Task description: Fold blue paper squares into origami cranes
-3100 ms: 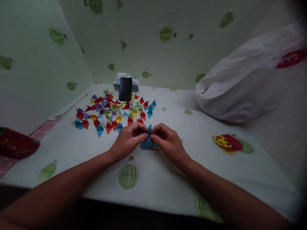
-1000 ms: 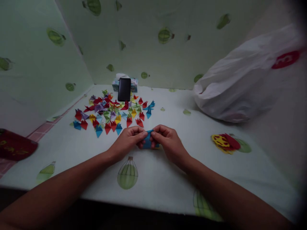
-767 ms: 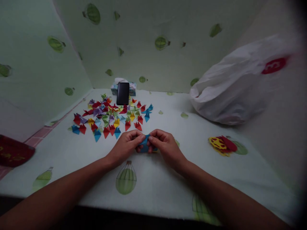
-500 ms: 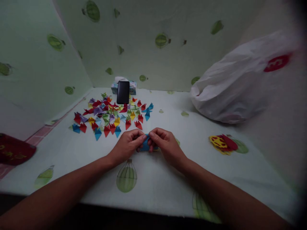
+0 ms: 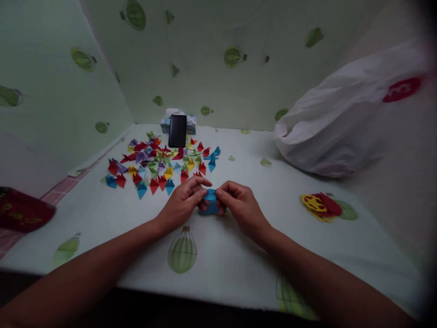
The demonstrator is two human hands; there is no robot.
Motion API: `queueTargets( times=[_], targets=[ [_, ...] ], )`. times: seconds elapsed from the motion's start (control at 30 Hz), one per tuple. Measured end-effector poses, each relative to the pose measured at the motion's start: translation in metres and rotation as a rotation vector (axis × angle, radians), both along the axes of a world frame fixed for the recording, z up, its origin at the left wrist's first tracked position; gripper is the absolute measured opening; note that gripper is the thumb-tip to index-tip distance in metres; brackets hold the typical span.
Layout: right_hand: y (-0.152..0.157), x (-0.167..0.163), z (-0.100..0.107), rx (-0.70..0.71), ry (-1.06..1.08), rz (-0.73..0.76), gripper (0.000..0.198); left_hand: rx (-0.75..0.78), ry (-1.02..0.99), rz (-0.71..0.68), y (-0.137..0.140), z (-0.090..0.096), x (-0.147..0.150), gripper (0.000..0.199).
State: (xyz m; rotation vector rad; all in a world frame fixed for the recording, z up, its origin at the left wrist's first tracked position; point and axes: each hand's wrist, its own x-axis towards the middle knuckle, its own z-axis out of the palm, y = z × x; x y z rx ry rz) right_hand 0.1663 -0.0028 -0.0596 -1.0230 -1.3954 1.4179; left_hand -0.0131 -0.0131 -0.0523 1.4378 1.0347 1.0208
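Between my two hands is a small piece of blue folded paper (image 5: 210, 201), just above the table at its middle. My left hand (image 5: 186, 198) pinches its left side with thumb and fingers, the index finger lifted a little over the top edge. On the right side my right hand (image 5: 238, 199) grips the paper between thumb and forefinger. A sliver of yellow shows under the blue paper near my right fingers; I cannot make out what it is. Many folded paper cranes (image 5: 153, 183) in red, blue, yellow, green and purple lie spread beyond my left hand.
A black phone (image 5: 177, 131) leans on a tissue box (image 5: 165, 125) at the back. At the right stands a white plastic bag (image 5: 327, 132). Red and yellow cut-out pieces (image 5: 316, 203) lie before it. A dark red item with yellow lettering (image 5: 25, 210) sits at the left edge.
My left index finger has lifted off the blue paper, and more of its top shows between my hands. The whole view has shifted slightly.
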Motion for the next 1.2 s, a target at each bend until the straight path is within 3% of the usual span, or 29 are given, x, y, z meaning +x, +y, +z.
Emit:
queueTargets(
  times=[0.17,0.37,0.57,0.7,1.2],
  targets=[
    [-0.0025,-0.0008,0.002,0.038,0.022,-0.051,0.028,0.036,-0.046,-0.03,0.0006,-0.0035,0.0009,0.034],
    [-0.0026,-0.0017,-0.0009,-0.06,0.106,0.015,0.026,0.035,-0.063,0.008,0.0014,-0.0011,-0.0002,0.023],
    [-0.0043,-0.0037,0.0011,-0.061,0.163,-0.001,0.026,0.161,-0.02,0.044,-0.0004,-0.0009,0.0017,0.029],
    [-0.0057,-0.0039,0.0025,-0.066,0.177,0.016,0.025,0.138,0.03,0.053,-0.0012,-0.001,0.0012,0.026],
    [-0.0064,-0.0024,0.0048,-0.093,0.135,0.096,0.024,0.033,-0.158,0.033,-0.0028,0.0033,0.0026,0.033]
  ],
)
